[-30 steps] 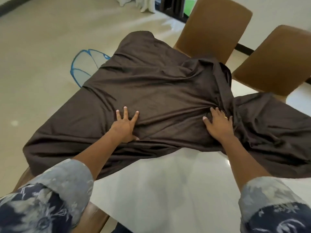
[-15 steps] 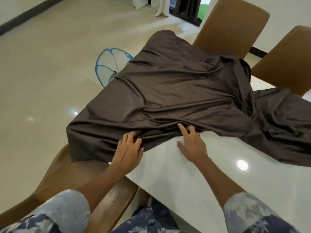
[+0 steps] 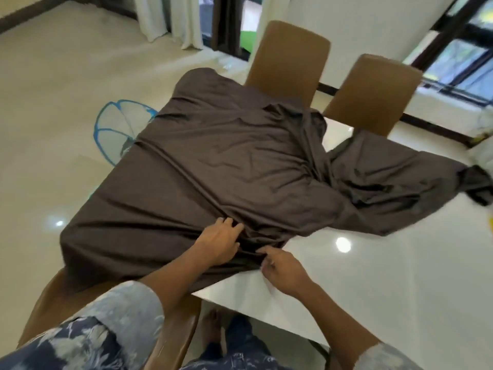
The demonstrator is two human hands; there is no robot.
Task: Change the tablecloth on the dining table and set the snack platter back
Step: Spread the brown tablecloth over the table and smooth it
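A dark brown tablecloth lies rumpled over the left end of the glossy white dining table, hanging off the left edge and trailing toward the right. My left hand presses on the cloth near its front edge, fingers bunching a fold. My right hand pinches the cloth's front hem just right of it, at the bare tabletop. No snack platter is in view.
Two brown chairs stand at the far side and another at the near left corner, partly under the cloth. A blue-rimmed mesh food cover lies on the tiled floor to the left. Windows and curtains are behind.
Both hands slid back from the cloth's middle to its front edge and came close together. My right hand went from lying flat to pinching the hem. The view swung right.
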